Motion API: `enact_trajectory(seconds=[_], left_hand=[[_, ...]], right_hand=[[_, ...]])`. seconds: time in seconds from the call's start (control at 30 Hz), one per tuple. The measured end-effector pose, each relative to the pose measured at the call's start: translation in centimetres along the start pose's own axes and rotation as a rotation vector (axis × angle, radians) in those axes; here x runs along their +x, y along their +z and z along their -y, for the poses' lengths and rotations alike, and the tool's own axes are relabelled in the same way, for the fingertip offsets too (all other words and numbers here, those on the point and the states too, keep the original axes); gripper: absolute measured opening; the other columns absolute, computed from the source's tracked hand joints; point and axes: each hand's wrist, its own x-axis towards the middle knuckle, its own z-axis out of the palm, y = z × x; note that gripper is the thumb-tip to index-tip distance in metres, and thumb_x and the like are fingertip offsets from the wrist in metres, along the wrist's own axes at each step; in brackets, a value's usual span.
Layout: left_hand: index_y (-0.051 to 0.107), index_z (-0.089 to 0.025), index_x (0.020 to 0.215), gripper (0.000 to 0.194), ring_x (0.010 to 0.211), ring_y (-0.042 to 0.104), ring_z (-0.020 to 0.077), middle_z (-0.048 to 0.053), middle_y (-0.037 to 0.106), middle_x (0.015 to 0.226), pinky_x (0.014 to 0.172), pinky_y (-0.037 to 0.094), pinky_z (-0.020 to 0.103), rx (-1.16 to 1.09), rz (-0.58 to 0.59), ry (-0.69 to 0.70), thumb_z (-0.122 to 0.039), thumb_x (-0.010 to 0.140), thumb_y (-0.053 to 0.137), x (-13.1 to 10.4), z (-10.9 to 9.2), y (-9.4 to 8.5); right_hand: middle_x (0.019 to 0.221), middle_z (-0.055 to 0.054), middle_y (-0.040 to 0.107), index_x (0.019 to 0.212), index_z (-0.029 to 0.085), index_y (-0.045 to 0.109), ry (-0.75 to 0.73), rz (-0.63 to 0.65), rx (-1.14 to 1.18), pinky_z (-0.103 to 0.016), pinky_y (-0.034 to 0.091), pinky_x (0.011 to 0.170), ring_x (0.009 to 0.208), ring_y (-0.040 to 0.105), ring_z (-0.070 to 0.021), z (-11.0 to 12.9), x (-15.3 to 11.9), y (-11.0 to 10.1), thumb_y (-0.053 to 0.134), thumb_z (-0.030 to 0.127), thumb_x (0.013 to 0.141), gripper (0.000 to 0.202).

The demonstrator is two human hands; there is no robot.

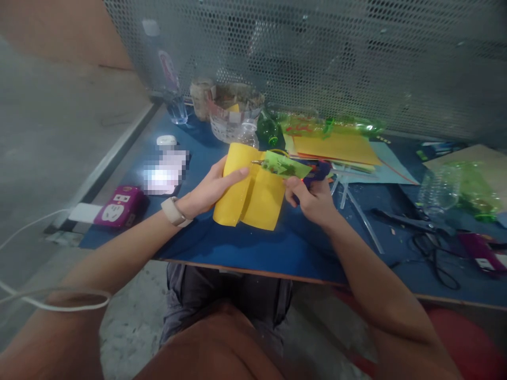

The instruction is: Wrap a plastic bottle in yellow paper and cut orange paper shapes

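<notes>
Pinching yellow paper [259, 203], left grip [209, 187] faces right grip [317, 201] clasping likely scissors [319, 171] near bare table edge [257, 268].

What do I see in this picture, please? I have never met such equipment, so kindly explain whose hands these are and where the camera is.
There is no machine here: these are one person's two bare hands. The only picture comes from a camera worn on that person's head, looking forward and down. The left hand holds a bent yellow sheet. The right hand grips a dark-handled tool, probably scissors; a green piece partly hides it. On the blue table, a bottle and a basket stand toward the back, a purple socket block lies at the left, and papers lie behind the right hand.
</notes>
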Motion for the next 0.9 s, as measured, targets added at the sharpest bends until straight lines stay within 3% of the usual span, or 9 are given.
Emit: enact_trajectory(seconds=[0.4,0.6,0.9], left_hand=[[0.072,-0.024,0.14,0.058,0.124,0.084,0.0388,0.017,0.083,0.141,0.094,0.072,0.046,0.02,0.027,-0.011,-0.061,0.099,0.091,-0.1,0.3,-0.3],[0.071,-0.024,0.142,0.067,0.126,0.083,0.0393,0.017,0.082,0.144,0.094,0.072,0.045,0.04,0.014,-0.054,-0.067,0.095,0.093,-0.2,0.0,-0.1],[0.073,-0.024,0.139,0.061,0.122,0.085,0.0401,0.017,0.083,0.141,0.093,0.073,0.046,0.016,0.074,-0.054,-0.064,0.098,0.091,-0.4,0.1,-0.1]], right_hand=[[0.05,0.005,0.05,0.075,0.027,0.058,0.017,-0.046,0.046,-0.037,0.036,0.052,0.043,0.045,-0.0144,-0.5,0.1,0.1,0.067,0.091,0.104,0.07],[0.052,0.005,0.051,0.077,0.027,0.058,0.01,-0.074,0.095,-0.037,0.036,0.052,0.043,0.047,-0.0148,-0.5,0.3,0.3,0.069,0.093,0.101,0.071],[0.063,0.0,0.065,0.093,0.027,0.072,-0.051,-0.093,0.019,-0.039,0.049,0.058,0.052,0.057,-0.0192,-1.1,0.2,0.3,0.065,0.093,0.104,0.067]])
